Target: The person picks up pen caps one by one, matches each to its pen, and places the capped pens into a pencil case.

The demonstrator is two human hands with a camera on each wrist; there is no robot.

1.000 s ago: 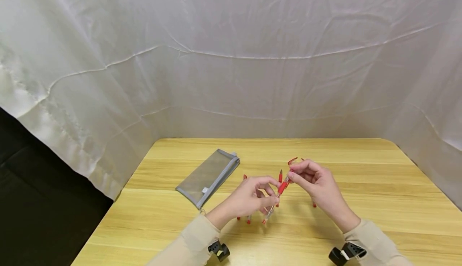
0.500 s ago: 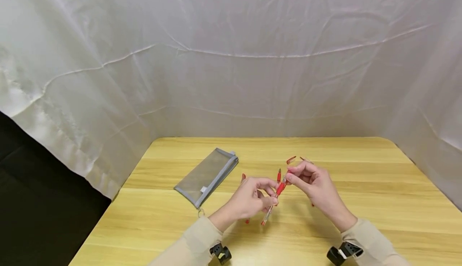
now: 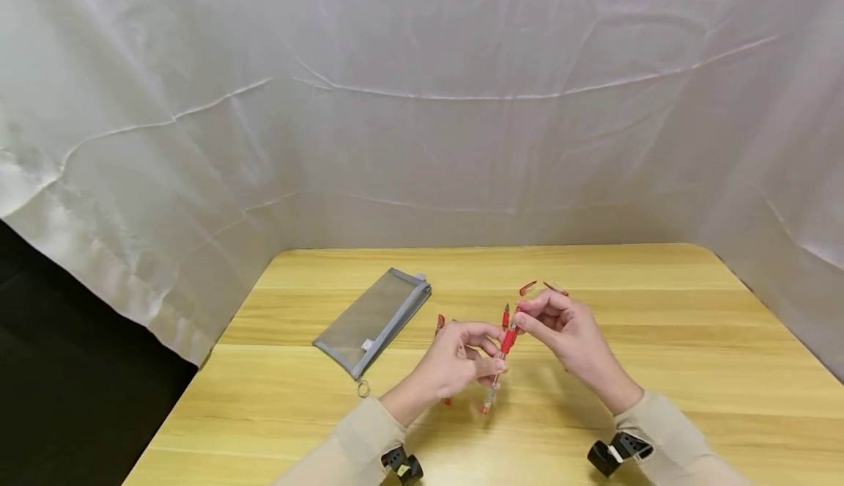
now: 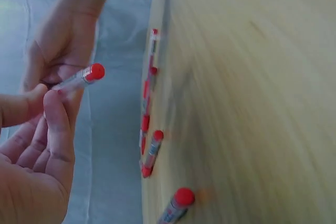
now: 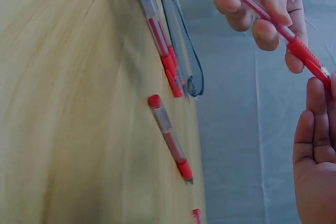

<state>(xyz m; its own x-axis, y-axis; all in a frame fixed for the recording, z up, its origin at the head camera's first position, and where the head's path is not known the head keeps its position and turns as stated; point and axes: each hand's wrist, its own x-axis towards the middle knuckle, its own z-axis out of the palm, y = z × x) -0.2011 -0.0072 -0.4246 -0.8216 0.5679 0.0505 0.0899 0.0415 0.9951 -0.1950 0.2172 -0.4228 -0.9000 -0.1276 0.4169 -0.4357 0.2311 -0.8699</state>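
Between my two hands a clear-barrelled red gel pen (image 3: 508, 341) is held at a slant over the table, its red-plugged end (image 4: 94, 72) pointing down and toward me. My left hand (image 3: 455, 358) grips the barrel between thumb and fingers. With thumb and fingertips my right hand (image 3: 570, 328) pinches the other, upper end, just beyond the red grip section (image 5: 304, 56); those fingers mostly hide the tip. Behind the hands lies an uncapped red pen (image 3: 505, 316). Partly hidden under my left hand, another red pen (image 3: 440, 322) rests on the table.
A grey mesh zip pouch (image 3: 376, 317) with a key ring (image 3: 363, 388) lies left of the hands. Beyond my right hand are a loose red pen cap (image 3: 528, 288) and another small red piece (image 3: 556, 288). Pale curtains surround the wooden table (image 3: 692, 339).
The held pen has turned somewhat steeper, and my right hand has come slightly closer to my left. The whole head view has shifted a little. Both hands keep their hold.
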